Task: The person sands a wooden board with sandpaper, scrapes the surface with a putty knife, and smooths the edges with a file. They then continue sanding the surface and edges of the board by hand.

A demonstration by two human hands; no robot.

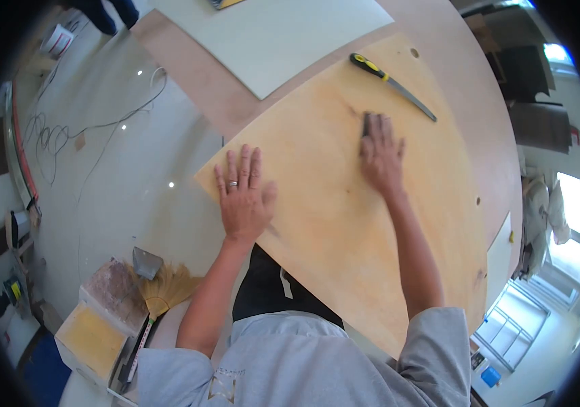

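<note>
"How do the hands stand?"
"The left hand (244, 203) lies flat, fingers spread, near the left corner of the plywood panel (351, 210); the right hand (383, 157) grasps a dark block (366, 125) on the panel's far half."
"The block's direction?"
"Its visible strip runs lengthwise away from the wearer; fingers cover the rest. It's well apart from the left hand."
"Beyond?"
"A black-and-yellow-handled tool (398, 88), tip toward the panel's right edge."

Glossy pale floor (127, 217), reflected light spots (171, 184), looped cable (109, 125) on it, bright windows (572, 207) at right, ladder-like metal frame (512, 321) below, white bucket (58, 42) upper left
</note>
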